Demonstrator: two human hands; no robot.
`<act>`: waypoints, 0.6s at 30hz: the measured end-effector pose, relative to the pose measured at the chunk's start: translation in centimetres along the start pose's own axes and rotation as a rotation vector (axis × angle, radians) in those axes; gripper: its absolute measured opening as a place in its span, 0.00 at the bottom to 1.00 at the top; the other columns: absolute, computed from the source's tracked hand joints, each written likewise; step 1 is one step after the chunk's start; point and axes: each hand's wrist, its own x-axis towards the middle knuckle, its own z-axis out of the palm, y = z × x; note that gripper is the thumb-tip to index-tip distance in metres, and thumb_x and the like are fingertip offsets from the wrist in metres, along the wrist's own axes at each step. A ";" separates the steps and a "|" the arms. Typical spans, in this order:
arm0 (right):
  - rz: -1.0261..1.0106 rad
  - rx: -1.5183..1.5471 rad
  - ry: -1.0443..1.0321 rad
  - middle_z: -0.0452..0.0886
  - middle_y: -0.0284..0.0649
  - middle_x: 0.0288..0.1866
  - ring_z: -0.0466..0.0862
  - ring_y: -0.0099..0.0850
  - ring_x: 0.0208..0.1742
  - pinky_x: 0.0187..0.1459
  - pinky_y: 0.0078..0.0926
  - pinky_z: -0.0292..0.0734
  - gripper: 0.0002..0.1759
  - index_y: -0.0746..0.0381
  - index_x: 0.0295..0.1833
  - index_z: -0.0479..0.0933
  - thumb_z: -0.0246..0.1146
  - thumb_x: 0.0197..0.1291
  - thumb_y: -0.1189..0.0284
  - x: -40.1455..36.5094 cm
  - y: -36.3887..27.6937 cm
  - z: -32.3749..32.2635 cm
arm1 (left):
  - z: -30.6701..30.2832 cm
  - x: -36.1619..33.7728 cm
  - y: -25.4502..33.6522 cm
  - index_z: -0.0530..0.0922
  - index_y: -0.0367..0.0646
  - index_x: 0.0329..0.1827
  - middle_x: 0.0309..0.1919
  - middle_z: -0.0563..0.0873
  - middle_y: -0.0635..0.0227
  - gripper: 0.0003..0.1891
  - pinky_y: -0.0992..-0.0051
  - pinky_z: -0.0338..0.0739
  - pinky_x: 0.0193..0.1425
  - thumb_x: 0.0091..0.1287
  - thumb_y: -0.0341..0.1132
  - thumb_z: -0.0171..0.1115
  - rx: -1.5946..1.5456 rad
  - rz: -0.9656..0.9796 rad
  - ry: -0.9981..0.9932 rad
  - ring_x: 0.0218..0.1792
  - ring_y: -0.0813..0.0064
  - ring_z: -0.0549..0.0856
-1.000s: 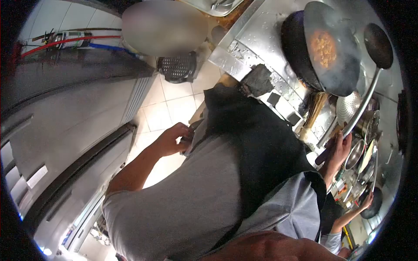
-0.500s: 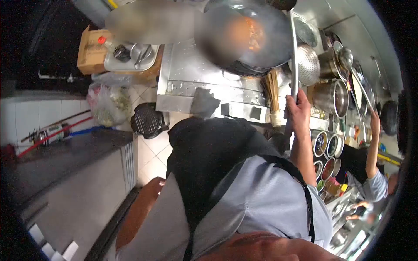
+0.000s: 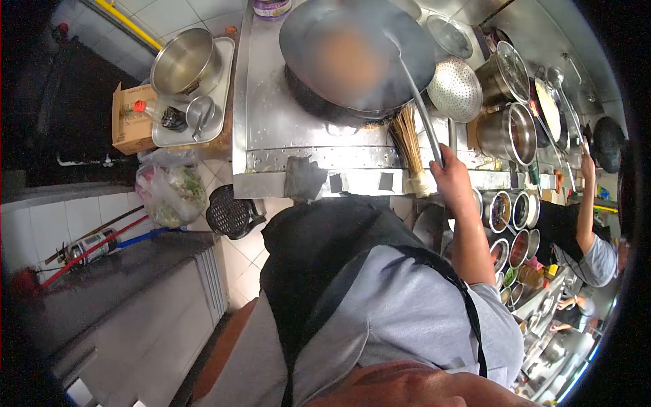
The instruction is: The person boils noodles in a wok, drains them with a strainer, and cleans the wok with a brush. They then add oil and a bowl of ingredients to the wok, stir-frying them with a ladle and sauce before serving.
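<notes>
My right hand (image 3: pixel 451 178) is closed around the handle of a long metal ladle (image 3: pixel 422 95). The handle slants up and left into a large dark wok (image 3: pixel 298 34) on the stove. Steam and blur hide the ladle's head and smear the orange-brown food (image 3: pixel 349 64) in the wok. My left forearm (image 3: pixel 227 349) shows low beside my body, but the left hand is out of sight. A bamboo brush (image 3: pixel 409 149) leans on the stove's front edge, close to my right hand. Right of the wok sits a perforated metal strainer (image 3: pixel 454 89).
Steel pots (image 3: pixel 507 134) stand at the right, above several seasoning containers (image 3: pixel 500 210). A co-worker's arm (image 3: pixel 586 197) reaches up at far right. A tray (image 3: pixel 222 102) with a steel pot (image 3: pixel 184 62) is at left, above a plastic bag of greens (image 3: pixel 171 195).
The ladle has swung from nearly upright to slanting left into the wok, still in my right hand. My left hand has dropped out of sight. The whole view has shifted.
</notes>
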 end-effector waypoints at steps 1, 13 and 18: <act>-0.003 0.002 0.002 0.84 0.60 0.40 0.85 0.57 0.44 0.48 0.49 0.79 0.26 0.64 0.64 0.73 0.59 0.60 0.69 0.4 0.1 0.5 | -0.2 0.3 0.1 0.84 0.47 0.53 0.47 0.86 0.64 0.16 0.67 0.78 0.60 0.61 0.29 0.70 -0.032 -0.025 -0.014 0.52 0.65 0.84; -0.157 -0.193 -0.066 0.84 0.58 0.41 0.84 0.57 0.48 0.49 0.53 0.78 0.30 0.60 0.72 0.65 0.60 0.63 0.71 5.2 -0.3 0.4 | -7.6 23.5 6.3 0.82 0.40 0.53 0.48 0.85 0.55 0.19 0.63 0.79 0.56 0.65 0.43 0.70 0.011 0.300 0.505 0.51 0.55 0.86; -0.107 -0.131 -0.023 0.80 0.56 0.30 0.84 0.55 0.34 0.38 0.49 0.78 0.10 0.67 0.44 0.68 0.59 0.62 0.75 3.0 2.7 1.4 | -4.8 31.2 12.4 0.80 0.38 0.57 0.50 0.86 0.49 0.27 0.61 0.78 0.59 0.61 0.48 0.73 -0.043 0.199 0.664 0.53 0.49 0.85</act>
